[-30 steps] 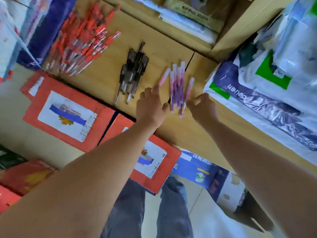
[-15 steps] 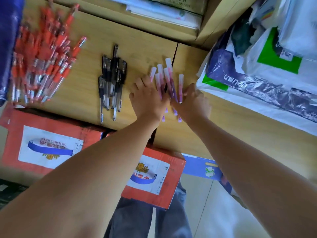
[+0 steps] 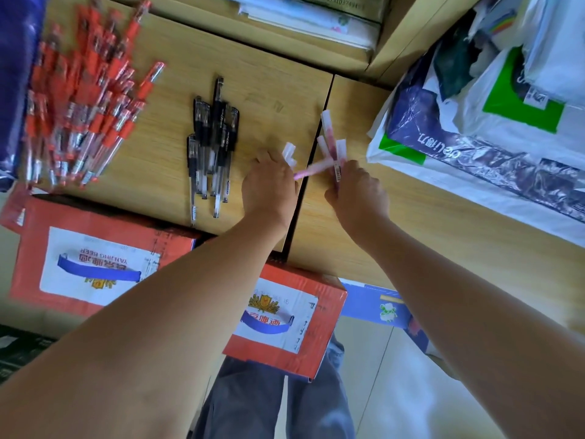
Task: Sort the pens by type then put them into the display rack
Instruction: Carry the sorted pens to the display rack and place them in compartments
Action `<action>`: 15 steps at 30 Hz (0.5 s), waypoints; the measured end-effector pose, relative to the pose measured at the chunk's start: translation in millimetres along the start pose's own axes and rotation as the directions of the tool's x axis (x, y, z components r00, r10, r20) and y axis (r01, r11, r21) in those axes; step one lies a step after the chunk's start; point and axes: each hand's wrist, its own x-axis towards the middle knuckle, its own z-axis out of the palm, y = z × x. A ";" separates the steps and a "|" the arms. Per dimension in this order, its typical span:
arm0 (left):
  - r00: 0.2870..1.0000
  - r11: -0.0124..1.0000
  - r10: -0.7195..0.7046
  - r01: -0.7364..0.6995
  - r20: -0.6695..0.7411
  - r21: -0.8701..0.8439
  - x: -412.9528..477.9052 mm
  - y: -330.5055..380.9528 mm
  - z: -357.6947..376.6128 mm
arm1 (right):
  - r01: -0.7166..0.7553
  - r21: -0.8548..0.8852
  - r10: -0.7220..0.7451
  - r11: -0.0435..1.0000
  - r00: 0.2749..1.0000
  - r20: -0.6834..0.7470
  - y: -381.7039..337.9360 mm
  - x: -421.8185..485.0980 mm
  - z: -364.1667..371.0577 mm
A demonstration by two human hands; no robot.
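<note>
Several pink pens with white caps (image 3: 329, 144) are gathered between my two hands above the wooden table (image 3: 272, 90). My right hand (image 3: 357, 191) grips a bunch of them, their caps sticking up and away from me. My left hand (image 3: 269, 185) holds a few more, with white caps showing past its fingers and one pink barrel crossing toward the right hand. A small pile of black pens (image 3: 213, 144) lies to the left of my left hand. A big heap of red pens (image 3: 85, 106) covers the table's far left. No display rack is in view.
White, green and blue plastic bags (image 3: 474, 122) fill the table's right side. Stacked books or boxes (image 3: 310, 17) sit on a shelf at the back. Red cardboard boxes (image 3: 95, 258) and a blue one (image 3: 376, 305) stand on the floor below the table's front edge.
The pink pens lay spread on the table a second ago. Both hands closed in on them, gathered them and lifted them off the surface.
</note>
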 end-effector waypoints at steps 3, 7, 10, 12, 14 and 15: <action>0.999 0.999 0.035 -0.035 0.014 -0.018 -2.5 -2.2 0.2 | 0.026 0.069 -0.028 0.997 0.999 0.019 3.6 -2.7 0.1; 0.994 0.962 0.020 0.010 0.105 -0.274 -4.4 -4.8 -13.5 | 0.037 0.331 -0.082 0.943 0.989 0.123 16.2 -7.8 -7.2; 0.981 0.885 0.017 0.074 0.192 -0.459 -10.3 0.6 -24.9 | -0.037 0.543 -0.081 0.839 0.978 0.192 24.2 -23.5 -18.6; 0.965 0.790 -0.016 0.173 0.262 -0.588 -19.4 10.2 -33.7 | -0.065 0.606 -0.104 0.793 0.965 0.240 28.8 -40.8 -29.0; 0.926 0.599 -0.041 0.323 0.375 -0.733 -30.7 22.6 -45.3 | -0.039 0.604 -0.154 0.796 0.952 0.265 34.9 -59.8 -39.4; 0.908 0.522 -0.042 0.375 0.416 -0.766 -36.9 28.5 -51.4 | -0.022 0.598 -0.179 0.801 0.945 0.275 39.0 -69.6 -44.5</action>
